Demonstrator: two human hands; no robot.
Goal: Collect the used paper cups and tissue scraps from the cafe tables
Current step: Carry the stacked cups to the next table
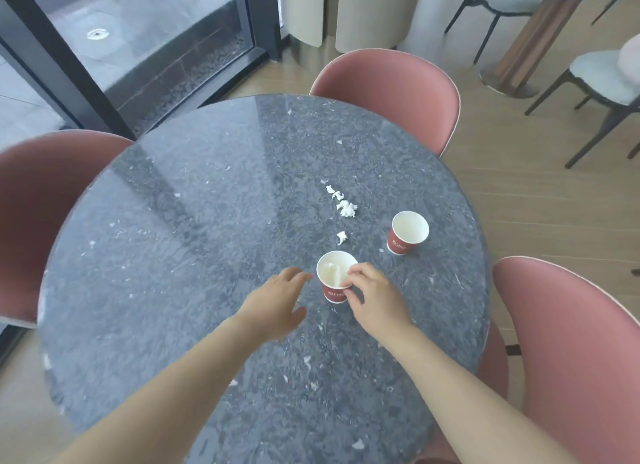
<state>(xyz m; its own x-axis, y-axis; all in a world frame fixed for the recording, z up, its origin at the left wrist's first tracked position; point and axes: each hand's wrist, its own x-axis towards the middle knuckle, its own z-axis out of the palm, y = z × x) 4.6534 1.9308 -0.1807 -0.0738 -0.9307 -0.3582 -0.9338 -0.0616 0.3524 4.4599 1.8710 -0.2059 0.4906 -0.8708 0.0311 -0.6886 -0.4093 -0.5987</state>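
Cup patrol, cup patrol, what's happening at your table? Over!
Right hand pinches rim of near paper cup; left hand open beside it. Cup upright, white scrap inside. Far paper cup and tissue scraps lie loose on table. Nothing blocking.

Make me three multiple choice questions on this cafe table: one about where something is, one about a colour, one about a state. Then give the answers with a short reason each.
1. Where do the loose tissue scraps lie? A. Floor. B. On the table beyond the near cup. C. Chair seat.
2. What colour is the far cup's outer wall? A. Blue. B. Green. C. Red.
3. How is the far cup? A. Upright. B. Tipped over. C. Crushed.
Answers: B, they trail across the table; C, its side shows red; A, its open mouth faces up.
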